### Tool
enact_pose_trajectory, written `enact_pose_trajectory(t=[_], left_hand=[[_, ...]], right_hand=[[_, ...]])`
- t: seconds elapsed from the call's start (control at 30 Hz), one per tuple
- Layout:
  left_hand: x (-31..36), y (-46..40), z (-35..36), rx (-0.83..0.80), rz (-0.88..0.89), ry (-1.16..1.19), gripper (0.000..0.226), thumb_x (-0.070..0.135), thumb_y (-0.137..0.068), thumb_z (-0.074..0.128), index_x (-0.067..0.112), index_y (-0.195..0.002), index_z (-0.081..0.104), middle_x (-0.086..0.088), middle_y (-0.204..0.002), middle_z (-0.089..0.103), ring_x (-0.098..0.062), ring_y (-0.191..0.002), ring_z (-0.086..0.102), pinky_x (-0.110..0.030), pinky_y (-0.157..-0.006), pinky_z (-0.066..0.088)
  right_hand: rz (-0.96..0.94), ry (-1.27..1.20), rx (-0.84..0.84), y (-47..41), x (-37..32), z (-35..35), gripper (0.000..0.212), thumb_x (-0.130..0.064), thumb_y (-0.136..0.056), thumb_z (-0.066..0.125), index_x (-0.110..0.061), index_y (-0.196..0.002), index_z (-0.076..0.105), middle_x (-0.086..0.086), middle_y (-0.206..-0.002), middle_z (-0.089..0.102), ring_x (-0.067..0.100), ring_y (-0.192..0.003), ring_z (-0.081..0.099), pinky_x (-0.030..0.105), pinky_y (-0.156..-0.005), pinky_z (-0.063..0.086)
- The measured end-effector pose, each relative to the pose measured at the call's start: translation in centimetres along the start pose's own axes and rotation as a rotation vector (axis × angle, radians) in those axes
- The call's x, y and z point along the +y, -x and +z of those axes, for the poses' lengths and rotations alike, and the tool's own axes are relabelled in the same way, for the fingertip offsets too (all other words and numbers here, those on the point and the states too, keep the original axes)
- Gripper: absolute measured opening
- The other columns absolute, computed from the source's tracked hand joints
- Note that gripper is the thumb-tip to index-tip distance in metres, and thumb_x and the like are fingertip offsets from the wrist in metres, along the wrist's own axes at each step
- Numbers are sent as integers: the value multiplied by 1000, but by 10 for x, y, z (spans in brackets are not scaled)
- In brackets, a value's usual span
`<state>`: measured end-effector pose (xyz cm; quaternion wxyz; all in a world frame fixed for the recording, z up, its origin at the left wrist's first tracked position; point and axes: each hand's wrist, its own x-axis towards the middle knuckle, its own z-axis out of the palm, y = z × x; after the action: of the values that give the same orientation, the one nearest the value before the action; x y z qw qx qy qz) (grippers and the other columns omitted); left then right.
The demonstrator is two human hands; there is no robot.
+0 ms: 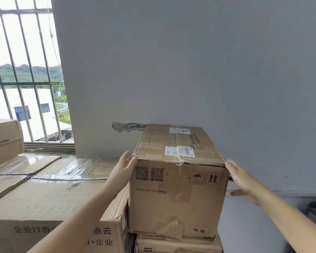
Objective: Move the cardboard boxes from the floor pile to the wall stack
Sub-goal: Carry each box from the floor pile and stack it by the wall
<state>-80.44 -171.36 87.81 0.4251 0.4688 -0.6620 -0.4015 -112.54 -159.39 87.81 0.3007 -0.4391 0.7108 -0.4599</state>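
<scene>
the box (179, 181) sits atop the wall stack between both hands, left hand (125, 166) and right hand (244, 179) flat with straight fingers against its upper side edges.

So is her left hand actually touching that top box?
Touching. The head view shows the left hand lying flat against the upper left corner of the top box, fingers straight, no gap visible.
</scene>
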Motion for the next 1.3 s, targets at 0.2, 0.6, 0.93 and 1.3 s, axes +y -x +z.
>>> enact_pose_trajectory(t=[0.2,0.6,0.93,1.3], left_hand=[[9,55,-8,44,495,-201,45,34,-95,51,52,-134,35,27,-135,44,4,-122,43,-29,-102,37],[-53,132,-4,-433,370,119,42,44,-83,45,47,-124,49,22,-115,63,0,-112,58,-26,-91,45],[-142,214,-10,-958,139,66,35,39,-88,43,42,-122,51,14,-112,68,-1,-109,60,-46,-102,43],[-162,423,-13,-1600,-3,34,24,27,-98,44,41,-112,57,14,-105,70,-3,-99,66,-28,-84,49]], right_hand=[[-442,134,202,69,13,-6,57,-56,-86,36,-42,-141,33,-25,-141,39,-15,-127,35,7,-99,27],[-150,-9,380,244,83,65,44,-57,-82,40,-55,-126,39,-31,-129,49,-16,-119,45,-2,-85,37],[447,-219,918,482,158,218,43,-63,-72,40,-57,-115,45,-23,-125,56,6,-122,53,41,-108,40],[783,-534,1539,695,126,378,40,-50,-90,38,-44,-129,44,-22,-120,58,-2,-107,59,23,-82,50]])
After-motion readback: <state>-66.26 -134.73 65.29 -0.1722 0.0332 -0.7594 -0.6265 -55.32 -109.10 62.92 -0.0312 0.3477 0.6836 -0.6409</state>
